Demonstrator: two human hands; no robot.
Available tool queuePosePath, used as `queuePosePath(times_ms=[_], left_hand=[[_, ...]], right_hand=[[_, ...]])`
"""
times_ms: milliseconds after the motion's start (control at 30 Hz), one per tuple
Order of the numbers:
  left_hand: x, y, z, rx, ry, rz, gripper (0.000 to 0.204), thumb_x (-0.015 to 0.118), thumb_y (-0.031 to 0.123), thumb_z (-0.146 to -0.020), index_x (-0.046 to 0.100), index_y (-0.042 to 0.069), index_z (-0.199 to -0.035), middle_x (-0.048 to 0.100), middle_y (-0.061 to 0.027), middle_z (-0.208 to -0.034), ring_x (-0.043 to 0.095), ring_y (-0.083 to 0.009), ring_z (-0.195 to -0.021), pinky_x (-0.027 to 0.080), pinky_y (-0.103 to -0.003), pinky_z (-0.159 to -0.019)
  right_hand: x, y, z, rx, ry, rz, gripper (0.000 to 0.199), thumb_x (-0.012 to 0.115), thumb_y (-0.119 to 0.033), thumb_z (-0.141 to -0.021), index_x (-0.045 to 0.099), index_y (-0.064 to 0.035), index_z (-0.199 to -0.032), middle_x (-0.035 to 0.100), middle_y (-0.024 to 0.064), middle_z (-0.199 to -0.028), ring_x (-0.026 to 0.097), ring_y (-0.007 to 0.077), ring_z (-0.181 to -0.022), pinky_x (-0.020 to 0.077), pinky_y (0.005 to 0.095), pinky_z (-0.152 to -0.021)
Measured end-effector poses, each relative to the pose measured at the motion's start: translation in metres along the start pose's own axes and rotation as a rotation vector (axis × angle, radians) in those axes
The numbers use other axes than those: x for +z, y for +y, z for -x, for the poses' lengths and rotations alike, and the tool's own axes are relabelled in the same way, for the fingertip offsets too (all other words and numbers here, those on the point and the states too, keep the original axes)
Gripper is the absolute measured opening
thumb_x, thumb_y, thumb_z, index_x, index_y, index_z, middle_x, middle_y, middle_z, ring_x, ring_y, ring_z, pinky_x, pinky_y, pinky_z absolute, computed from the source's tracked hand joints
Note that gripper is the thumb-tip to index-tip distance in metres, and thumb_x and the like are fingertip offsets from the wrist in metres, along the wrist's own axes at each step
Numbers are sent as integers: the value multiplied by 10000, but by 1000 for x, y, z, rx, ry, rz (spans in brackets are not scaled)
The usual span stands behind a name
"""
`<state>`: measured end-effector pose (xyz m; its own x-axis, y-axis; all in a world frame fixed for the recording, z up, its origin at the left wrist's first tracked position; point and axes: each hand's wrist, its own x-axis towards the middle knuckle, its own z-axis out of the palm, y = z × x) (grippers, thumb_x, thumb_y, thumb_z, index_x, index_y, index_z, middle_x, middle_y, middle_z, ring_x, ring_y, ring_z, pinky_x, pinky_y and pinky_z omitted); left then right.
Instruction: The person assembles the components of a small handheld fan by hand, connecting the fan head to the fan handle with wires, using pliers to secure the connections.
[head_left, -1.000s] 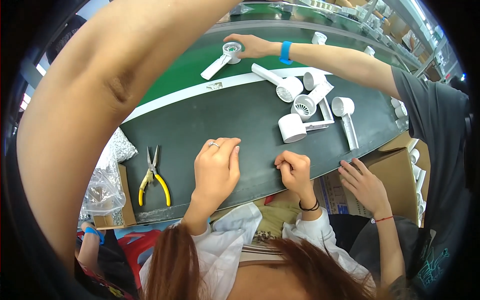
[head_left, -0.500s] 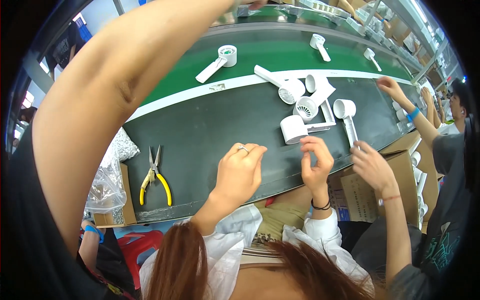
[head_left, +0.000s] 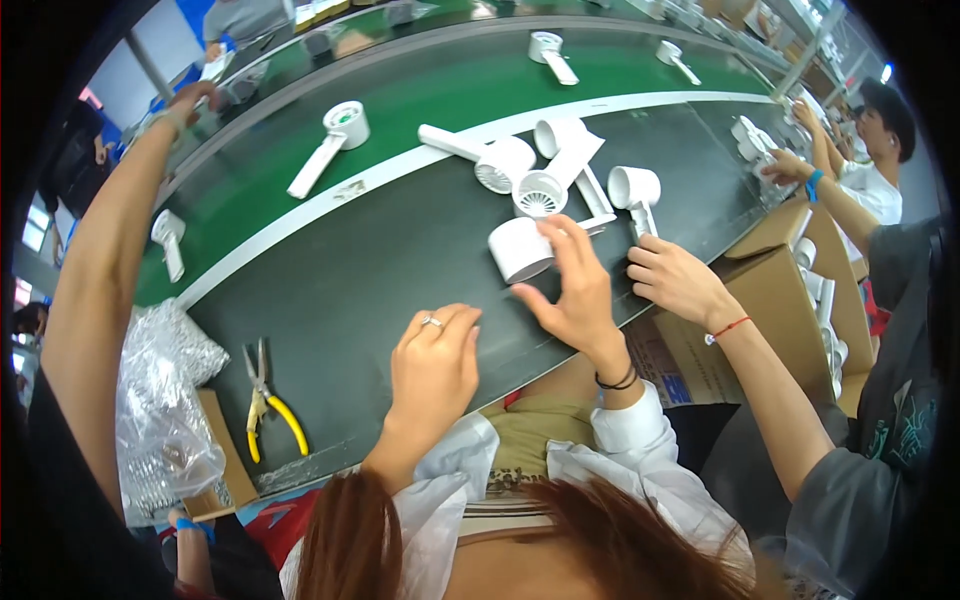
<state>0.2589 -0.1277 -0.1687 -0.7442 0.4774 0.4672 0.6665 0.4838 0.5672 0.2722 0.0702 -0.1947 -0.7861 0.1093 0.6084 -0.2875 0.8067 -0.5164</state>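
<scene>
The white cup-headed housing lies on the dark tabletop, at the near end of a heap of similar white pieces. From where I stand, the person's right hand is at its right side, thumb and fingers spread apart; I can't tell whether the fingertips touch it. The left hand sits above the table's near edge with its fingers curled in, and I can't tell if they hold anything. Pliers with yellow handles lie further left, near a clear plastic bag. Beyond runs a green belt.
</scene>
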Motion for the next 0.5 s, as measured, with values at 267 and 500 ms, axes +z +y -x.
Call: queuePosePath(times_ms=[267,500], left_hand=[[3,0,-4,35,-20,14,184,603,-24,-760,641,-2,-938,643,-146,-979,612,-319,-836,501,-377,-741],[-3,3,3,-249,-8,56,580,647,25,-761,431,-26,-1297,492,-246,-1229,557,-358,-962,462,-397,-809]], right_hand=[[5,22,-13,-72,47,49,416,582,76,-683,626,-56,-1075,603,136,-1079,643,271,-756,522,332,-644],[22,-7,-5,-123,-9,-90,302,590,73,-701,638,-7,-988,626,130,-925,637,257,-665,528,322,-561]])
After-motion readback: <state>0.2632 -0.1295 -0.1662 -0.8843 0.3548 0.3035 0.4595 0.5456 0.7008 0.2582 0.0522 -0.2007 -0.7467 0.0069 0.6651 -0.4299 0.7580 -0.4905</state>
